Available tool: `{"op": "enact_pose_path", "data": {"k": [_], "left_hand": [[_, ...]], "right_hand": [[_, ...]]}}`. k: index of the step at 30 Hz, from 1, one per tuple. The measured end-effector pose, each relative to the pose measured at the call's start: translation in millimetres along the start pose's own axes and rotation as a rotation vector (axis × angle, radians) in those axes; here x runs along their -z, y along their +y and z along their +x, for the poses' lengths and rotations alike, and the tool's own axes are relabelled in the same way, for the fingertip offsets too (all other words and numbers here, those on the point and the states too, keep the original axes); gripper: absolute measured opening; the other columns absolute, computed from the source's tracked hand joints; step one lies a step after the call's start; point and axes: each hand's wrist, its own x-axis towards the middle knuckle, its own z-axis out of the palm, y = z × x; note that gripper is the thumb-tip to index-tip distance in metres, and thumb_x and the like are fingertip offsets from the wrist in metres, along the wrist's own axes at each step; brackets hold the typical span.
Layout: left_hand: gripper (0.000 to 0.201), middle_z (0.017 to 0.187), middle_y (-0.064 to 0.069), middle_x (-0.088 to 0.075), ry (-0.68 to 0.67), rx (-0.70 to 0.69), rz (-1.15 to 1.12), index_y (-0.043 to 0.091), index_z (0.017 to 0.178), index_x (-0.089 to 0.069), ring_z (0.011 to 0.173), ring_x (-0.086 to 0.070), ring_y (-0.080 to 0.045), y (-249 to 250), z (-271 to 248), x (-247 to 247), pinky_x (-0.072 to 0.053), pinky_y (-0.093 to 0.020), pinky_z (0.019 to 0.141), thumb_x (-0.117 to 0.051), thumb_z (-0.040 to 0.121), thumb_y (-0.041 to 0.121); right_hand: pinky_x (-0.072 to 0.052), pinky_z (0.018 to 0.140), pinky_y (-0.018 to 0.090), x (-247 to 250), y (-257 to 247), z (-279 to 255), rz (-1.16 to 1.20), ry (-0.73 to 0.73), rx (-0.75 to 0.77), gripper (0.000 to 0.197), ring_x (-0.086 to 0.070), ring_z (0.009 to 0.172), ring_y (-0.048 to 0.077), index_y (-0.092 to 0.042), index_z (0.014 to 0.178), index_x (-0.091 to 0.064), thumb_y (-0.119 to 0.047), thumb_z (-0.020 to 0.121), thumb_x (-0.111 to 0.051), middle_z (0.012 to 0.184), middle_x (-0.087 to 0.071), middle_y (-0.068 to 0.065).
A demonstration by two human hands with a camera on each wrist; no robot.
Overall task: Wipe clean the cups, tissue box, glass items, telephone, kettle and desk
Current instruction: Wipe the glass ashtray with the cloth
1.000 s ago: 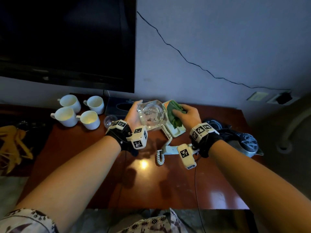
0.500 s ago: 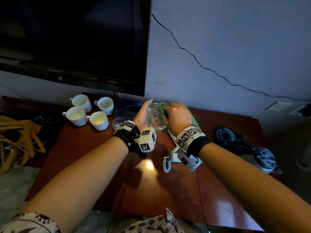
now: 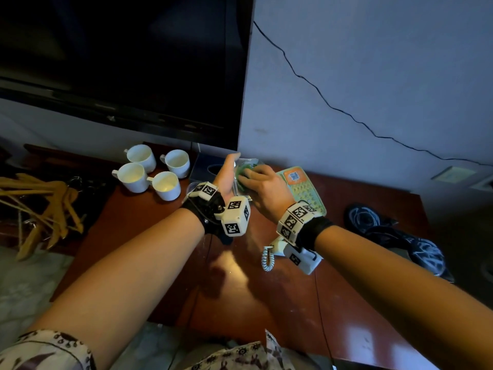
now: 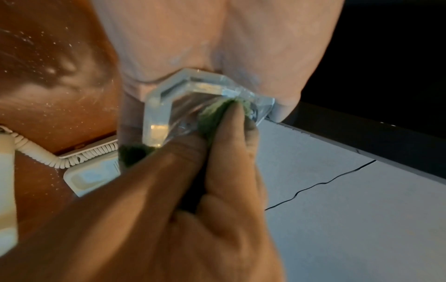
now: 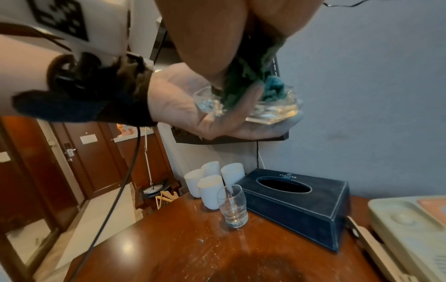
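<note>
While left hand (image 3: 226, 177) cradles glass ashtray (image 4: 169, 106), right fingers (image 4: 226, 137) now pinch green cloth (image 5: 243, 82) inside it.

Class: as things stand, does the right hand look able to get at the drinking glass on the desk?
Probably not yet: the right hand grips the green cloth inside the glass dish, though the drinking glass stands unobstructed.

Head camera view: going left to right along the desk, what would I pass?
wooden hangers → white cups → tissue box → glass dish held in the hands → telephone → dark patterned cloth
</note>
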Motion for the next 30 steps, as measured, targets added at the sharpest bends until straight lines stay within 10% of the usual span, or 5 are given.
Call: {"op": "enact_pose_path", "data": {"k": [9, 14, 18, 25, 30], "left_hand": [[0.062, 0.081, -0.018, -0.069, -0.065, 0.016, 0.089, 0.006, 0.079, -0.076, 0.068, -0.068, -0.029, -7, -9, -2, -0.057, -0.034, 0.062, -0.041, 0.096, 0.054], [0.054, 0.096, -0.02, -0.062, -0.09, 0.05, 0.103, 0.008, 0.105, -0.07, 0.08, -0.06, -0.033, -15, -17, -3, -0.052, -0.043, 0.076, -0.051, 0.089, 0.056], [0.056, 0.103, -0.018, -0.062, -0.162, 0.06, 0.037, 0.007, 0.118, -0.062, 0.088, -0.061, -0.031, -12, -25, -12, -0.05, -0.041, 0.083, -0.059, 0.085, 0.053], [0.041, 0.083, -0.01, -0.062, -0.089, 0.005, 0.044, 0.015, 0.1, -0.065, 0.076, -0.064, -0.025, -17, -21, -27, -0.053, -0.038, 0.074, -0.054, 0.093, 0.054], [0.053, 0.089, -0.015, -0.067, -0.049, 0.014, 0.037, 0.006, 0.096, -0.074, 0.079, -0.067, -0.028, -17, -21, -34, -0.053, -0.039, 0.081, -0.049, 0.091, 0.053]], "right_hand": [[-0.052, 0.081, 0.037, 26, 13, -16, 0.035, -0.127, 0.24, 0.027, -0.058, 0.094, 0.027, -0.014, 0.107, -0.075, -0.023, 0.089, -0.056, 0.111, -0.071, -0.004], [-0.054, 0.067, 0.042, 33, 23, -27, 0.05, -0.191, 0.192, 0.025, -0.059, 0.084, 0.028, -0.016, 0.09, -0.078, -0.021, 0.08, -0.056, 0.091, -0.075, -0.002], [-0.049, 0.075, 0.034, 45, 31, -33, 0.083, 0.025, 0.041, 0.03, -0.057, 0.083, 0.025, -0.017, 0.098, -0.076, -0.021, 0.081, -0.051, 0.095, -0.072, -0.001], [-0.048, 0.081, 0.039, 43, 22, -20, -0.293, 0.101, 0.273, 0.03, -0.063, 0.102, 0.027, -0.018, 0.11, -0.071, -0.024, 0.082, -0.067, 0.113, -0.069, -0.002], [-0.052, 0.073, 0.036, 30, 28, -31, -0.374, 0.052, 0.105, 0.049, -0.067, 0.09, 0.029, -0.011, 0.111, -0.071, -0.023, 0.066, -0.086, 0.109, -0.071, 0.006]]}}
